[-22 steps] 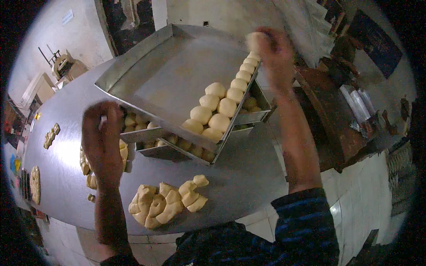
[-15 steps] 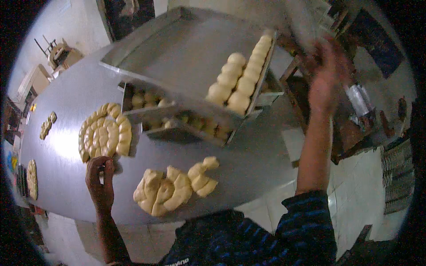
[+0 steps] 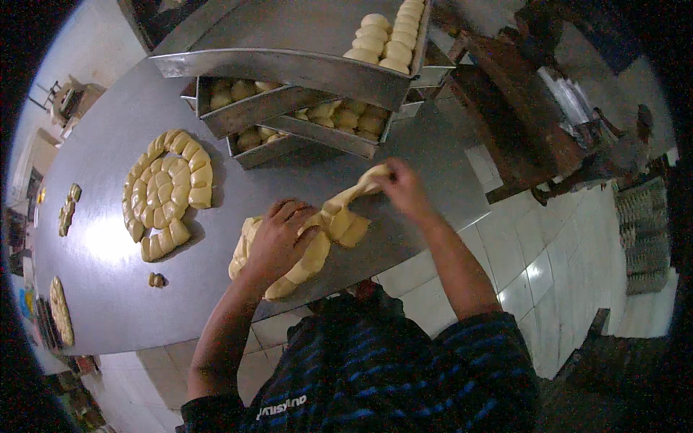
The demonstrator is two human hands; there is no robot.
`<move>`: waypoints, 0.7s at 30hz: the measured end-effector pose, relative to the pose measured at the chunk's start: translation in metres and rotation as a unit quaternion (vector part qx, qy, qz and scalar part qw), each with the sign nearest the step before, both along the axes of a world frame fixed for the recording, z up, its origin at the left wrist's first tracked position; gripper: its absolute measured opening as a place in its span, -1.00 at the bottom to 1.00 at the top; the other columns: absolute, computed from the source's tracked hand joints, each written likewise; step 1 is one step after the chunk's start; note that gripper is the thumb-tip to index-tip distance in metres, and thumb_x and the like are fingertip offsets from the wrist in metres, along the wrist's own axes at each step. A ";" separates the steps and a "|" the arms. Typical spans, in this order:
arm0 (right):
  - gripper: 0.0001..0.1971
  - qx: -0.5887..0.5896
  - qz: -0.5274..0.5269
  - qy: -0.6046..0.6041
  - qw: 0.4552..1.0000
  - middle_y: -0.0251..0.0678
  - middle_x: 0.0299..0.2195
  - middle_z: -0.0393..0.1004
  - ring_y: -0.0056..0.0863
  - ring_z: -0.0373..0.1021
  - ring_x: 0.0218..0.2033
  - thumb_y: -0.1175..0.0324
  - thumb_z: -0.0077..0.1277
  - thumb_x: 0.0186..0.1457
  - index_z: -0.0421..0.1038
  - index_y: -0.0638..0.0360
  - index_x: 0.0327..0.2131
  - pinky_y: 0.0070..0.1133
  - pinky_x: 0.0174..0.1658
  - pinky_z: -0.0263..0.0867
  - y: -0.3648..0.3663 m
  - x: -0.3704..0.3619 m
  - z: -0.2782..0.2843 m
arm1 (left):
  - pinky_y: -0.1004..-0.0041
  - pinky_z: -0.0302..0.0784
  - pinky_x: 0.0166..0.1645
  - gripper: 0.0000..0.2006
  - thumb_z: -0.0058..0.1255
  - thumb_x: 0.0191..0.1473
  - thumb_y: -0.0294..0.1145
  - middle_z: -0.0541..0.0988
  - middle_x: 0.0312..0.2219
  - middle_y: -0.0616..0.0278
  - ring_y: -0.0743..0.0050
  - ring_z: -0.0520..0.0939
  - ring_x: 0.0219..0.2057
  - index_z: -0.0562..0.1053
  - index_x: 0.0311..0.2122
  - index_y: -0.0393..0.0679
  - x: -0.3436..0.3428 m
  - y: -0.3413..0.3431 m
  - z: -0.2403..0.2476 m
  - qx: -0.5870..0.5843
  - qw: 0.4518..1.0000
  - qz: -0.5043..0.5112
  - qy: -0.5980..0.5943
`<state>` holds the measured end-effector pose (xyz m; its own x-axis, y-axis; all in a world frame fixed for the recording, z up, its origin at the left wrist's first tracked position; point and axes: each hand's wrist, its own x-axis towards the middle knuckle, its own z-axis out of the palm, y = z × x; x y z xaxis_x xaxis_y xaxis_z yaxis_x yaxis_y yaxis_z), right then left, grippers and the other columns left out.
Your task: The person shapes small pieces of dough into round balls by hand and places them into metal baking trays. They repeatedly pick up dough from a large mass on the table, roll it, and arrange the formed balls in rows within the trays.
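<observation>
My left hand (image 3: 283, 237) lies over a lump of pale dough (image 3: 309, 261) near the table's front edge, its fingers curled round it. The same dough stretches right into a thinner, twisted strip. At the far end of that strip, my right hand (image 3: 406, 189) pinches the tip between thumb and fingers, lifted a little off the table. To the left sits a flat round of cut dough pieces (image 3: 160, 189), arranged in a spiral and touching one another. Below it is a tiny dough scrap (image 3: 157, 280).
Metal trays (image 3: 281, 68) are stacked crosswise at the back, the top one holding two rows of dough balls (image 3: 370, 40). Smaller dough strips (image 3: 62, 310) lie at the table's left. Beyond the right edge stand dark wooden furniture (image 3: 498, 108) and stacked trays (image 3: 644, 231).
My left hand has gone from the round of dough pieces to the dough at the front. My right hand has come down from the upper right and taken the dough's end, now drawn out.
</observation>
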<state>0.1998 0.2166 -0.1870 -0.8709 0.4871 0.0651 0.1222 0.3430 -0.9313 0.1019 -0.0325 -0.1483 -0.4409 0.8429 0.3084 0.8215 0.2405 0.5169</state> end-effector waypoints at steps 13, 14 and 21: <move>-0.57 0.488 -0.004 -0.184 0.853 -0.16 -0.12 0.22 -0.16 0.15 -0.11 0.14 -0.19 0.07 0.20 0.03 0.02 -0.27 0.03 0.00 0.025 0.095 -0.024 | 0.18 0.25 0.01 -0.29 0.18 -0.31 -0.13 0.30 -0.07 -0.08 -0.10 0.29 -0.05 0.22 -0.04 -0.29 -0.018 0.086 -0.048 -0.191 0.951 -0.224 -0.093; -0.58 0.550 -0.038 -0.152 0.820 -0.17 -0.20 0.25 -0.14 0.15 -0.13 0.18 -0.15 0.05 0.21 -0.02 0.01 -0.31 0.04 -0.04 0.037 0.075 -0.018 | 0.15 0.24 0.02 -0.27 0.18 -0.31 -0.10 0.26 -0.04 -0.11 -0.12 0.28 -0.04 0.21 -0.03 -0.27 -0.018 0.087 -0.046 -0.209 0.939 -0.248 -0.111; -0.67 0.386 0.060 -0.066 0.918 -0.10 -0.18 0.25 -0.03 0.14 -0.10 0.19 -0.04 -0.06 0.27 0.22 -0.28 -0.22 0.00 0.01 0.008 0.058 -0.023 | 0.15 0.32 -0.07 -0.36 0.16 -0.24 -0.25 0.32 -0.16 -0.15 -0.15 0.38 -0.13 0.10 -0.05 -0.13 0.012 0.061 0.003 -0.269 0.940 -0.201 -0.060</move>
